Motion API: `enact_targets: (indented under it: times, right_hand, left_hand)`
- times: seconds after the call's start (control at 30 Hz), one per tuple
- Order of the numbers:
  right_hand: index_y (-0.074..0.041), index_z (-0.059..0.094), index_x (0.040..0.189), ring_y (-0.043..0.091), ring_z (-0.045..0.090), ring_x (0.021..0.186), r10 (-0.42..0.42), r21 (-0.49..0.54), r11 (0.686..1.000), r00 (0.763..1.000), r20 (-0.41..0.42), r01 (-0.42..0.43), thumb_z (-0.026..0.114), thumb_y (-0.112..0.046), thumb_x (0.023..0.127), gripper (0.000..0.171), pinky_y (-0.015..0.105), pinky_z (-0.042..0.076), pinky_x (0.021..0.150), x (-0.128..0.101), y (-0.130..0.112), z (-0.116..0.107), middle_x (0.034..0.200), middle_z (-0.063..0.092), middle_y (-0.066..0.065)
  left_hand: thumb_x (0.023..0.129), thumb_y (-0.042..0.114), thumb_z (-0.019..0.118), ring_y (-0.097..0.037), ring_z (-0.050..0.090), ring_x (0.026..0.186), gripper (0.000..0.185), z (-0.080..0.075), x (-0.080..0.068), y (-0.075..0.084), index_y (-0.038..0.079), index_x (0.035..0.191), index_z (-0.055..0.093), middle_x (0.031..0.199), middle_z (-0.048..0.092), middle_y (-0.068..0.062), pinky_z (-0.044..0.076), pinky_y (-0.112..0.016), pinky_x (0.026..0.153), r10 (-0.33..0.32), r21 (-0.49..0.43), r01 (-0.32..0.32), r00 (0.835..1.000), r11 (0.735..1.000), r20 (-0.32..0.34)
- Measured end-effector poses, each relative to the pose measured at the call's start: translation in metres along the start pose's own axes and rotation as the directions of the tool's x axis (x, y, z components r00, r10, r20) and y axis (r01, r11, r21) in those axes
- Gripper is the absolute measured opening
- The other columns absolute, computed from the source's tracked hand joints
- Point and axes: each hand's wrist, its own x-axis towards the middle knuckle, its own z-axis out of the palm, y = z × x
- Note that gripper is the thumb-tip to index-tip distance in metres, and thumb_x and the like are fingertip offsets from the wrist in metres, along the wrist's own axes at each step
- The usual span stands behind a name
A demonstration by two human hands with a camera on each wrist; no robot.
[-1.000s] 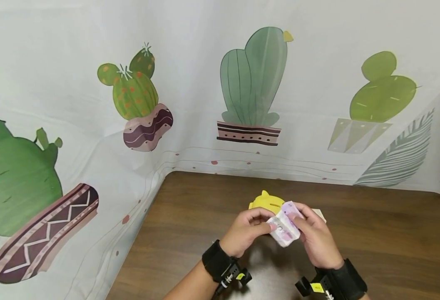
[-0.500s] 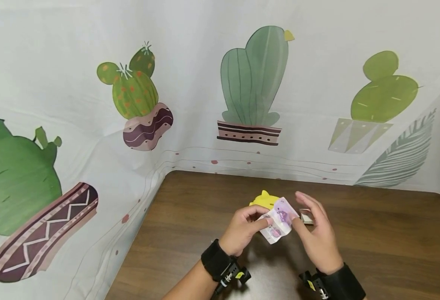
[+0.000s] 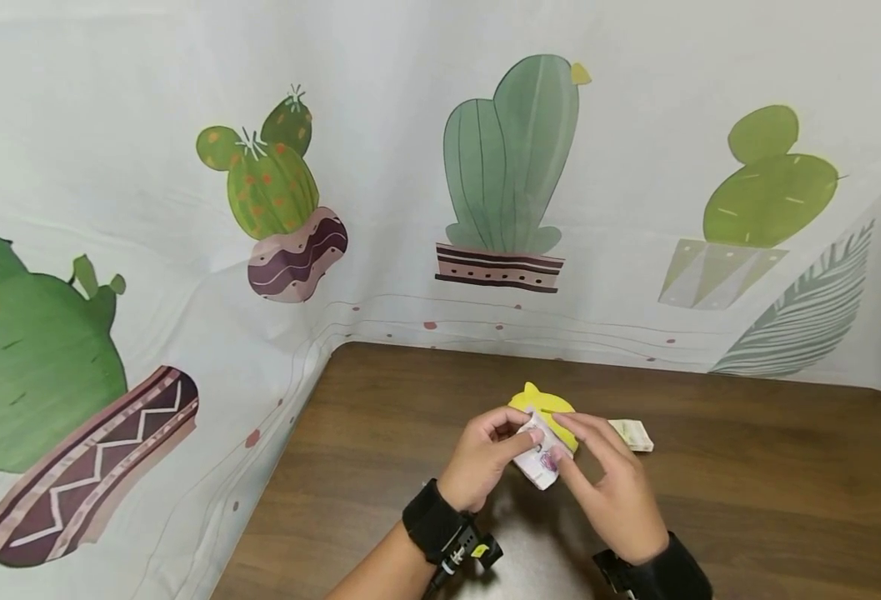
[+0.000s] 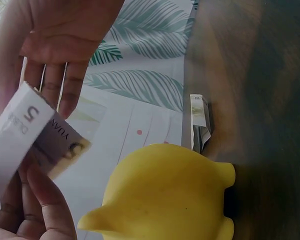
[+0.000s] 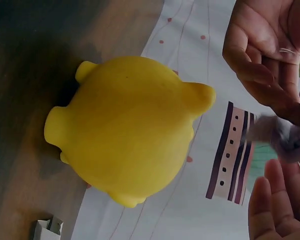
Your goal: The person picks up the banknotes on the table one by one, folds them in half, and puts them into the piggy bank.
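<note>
In the head view my left hand (image 3: 480, 458) pinches a pale purple banknote (image 3: 541, 467) between thumb and fingers. The note is creased and partly folded over, with "5" and "YUAN" readable on the note (image 4: 27, 117) in the left wrist view. My right hand (image 3: 613, 483) is at its right side, thumb tip at the note and index fingertip near its upper corner. Its other fingers extend fairly straight in the left wrist view. Right behind the note stands a yellow piggy bank (image 5: 127, 127), its front partly covered by hands and note in the head view.
A folded greenish-white note (image 3: 633, 435) lies on the brown wooden table (image 3: 755, 467), right of the piggy bank. Behind the table hangs a white cloth (image 3: 380, 183) printed with cacti. Black camera straps (image 3: 436, 521) wrap both wrists.
The banknote, spread wider half a second ago, now appears narrower and folded over. My right hand has moved left to the note, uncovering the greenish note. My left hand keeps its hold.
</note>
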Motion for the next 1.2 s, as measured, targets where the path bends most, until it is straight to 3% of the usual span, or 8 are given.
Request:
enact_targets:
  times: [0.37, 0.57, 0.7, 1.0, 1.1, 1.2]
  right_hand:
    - [-0.010, 0.066, 0.130, 0.000, 0.058, 0.110, 0.026, 0.013, 1.000, 1.000, 0.015, -0.027, 0.076, 0.005, 0.084, 0.049, 0.007, 0.043, 0.094, -0.0032, 0.0050, 0.0043, 0.118, 0.068, 0.003]
    - [-0.011, 0.069, 0.124, 0.002, 0.057, 0.094, 0.028, 0.037, 0.999, 1.000, -0.003, -0.028, 0.074, 0.007, 0.085, 0.043, 0.012, 0.045, 0.084, -0.0042, 0.0059, 0.0039, 0.108, 0.070, 0.000]
    - [-0.012, 0.070, 0.122, 0.001, 0.059, 0.095, 0.046, 0.051, 0.998, 0.998, -0.030, -0.045, 0.072, 0.008, 0.086, 0.041, 0.010, 0.045, 0.086, -0.0035, 0.0071, 0.0042, 0.109, 0.072, 0.002]
    - [-0.011, 0.070, 0.121, -0.001, 0.060, 0.096, 0.148, 0.088, 0.986, 0.989, -0.032, -0.144, 0.070, 0.006, 0.088, 0.036, 0.007, 0.044, 0.088, -0.0020, 0.0078, 0.0019, 0.098, 0.071, 0.002]
    - [-0.010, 0.069, 0.121, 0.002, 0.062, 0.097, 0.212, 0.148, 0.966, 0.977, 0.001, -0.210, 0.067, 0.002, 0.093, 0.031, 0.008, 0.047, 0.087, -0.0013, 0.0062, 0.0001, 0.098, 0.070, 0.002]
    - [-0.010, 0.068, 0.122, 0.005, 0.064, 0.095, 0.277, 0.220, 0.935, 0.960, 0.040, -0.279, 0.065, -0.002, 0.097, 0.027, 0.014, 0.053, 0.077, 0.0000, 0.0045, -0.0023, 0.099, 0.069, 0.002]
  left_hand:
    - [0.095, 0.006, 0.065, -0.008, 0.062, 0.100, 0.033, 0.0000, -0.0021, -0.0021, -0.014, 0.121, 0.065, 0.112, 0.068, -0.002, 0.055, -0.021, 0.084, 0.007, -0.043, -0.005, 0.998, 0.999, 0.060]
    - [0.095, 0.005, 0.064, -0.009, 0.062, 0.095, 0.031, -0.0004, -0.0028, -0.0036, -0.012, 0.121, 0.064, 0.105, 0.067, 0.003, 0.055, -0.022, 0.082, -0.005, -0.034, 0.007, 0.998, 0.999, 0.056]
    - [0.096, 0.006, 0.061, -0.008, 0.060, 0.093, 0.028, -0.0017, -0.0014, -0.0032, -0.008, 0.120, 0.065, 0.104, 0.065, 0.003, 0.054, -0.023, 0.079, 0.015, -0.024, -0.014, 0.999, 1.000, 0.034]
    - [0.097, 0.010, 0.059, -0.009, 0.060, 0.090, 0.028, -0.0030, 0.0015, 0.0001, -0.007, 0.119, 0.064, 0.098, 0.066, 0.006, 0.050, -0.025, 0.078, 0.054, -0.025, -0.054, 0.998, 0.998, -0.023]
    - [0.097, 0.010, 0.060, -0.009, 0.060, 0.092, 0.027, -0.0031, 0.0017, 0.0006, -0.005, 0.119, 0.065, 0.102, 0.066, 0.003, 0.049, -0.026, 0.081, 0.049, -0.022, -0.050, 0.998, 0.998, -0.044]
    - [0.096, 0.010, 0.062, -0.009, 0.059, 0.093, 0.027, -0.0031, 0.0017, 0.0004, -0.005, 0.119, 0.065, 0.110, 0.065, -0.003, 0.049, -0.027, 0.084, 0.040, -0.018, -0.041, 0.998, 0.999, -0.052]
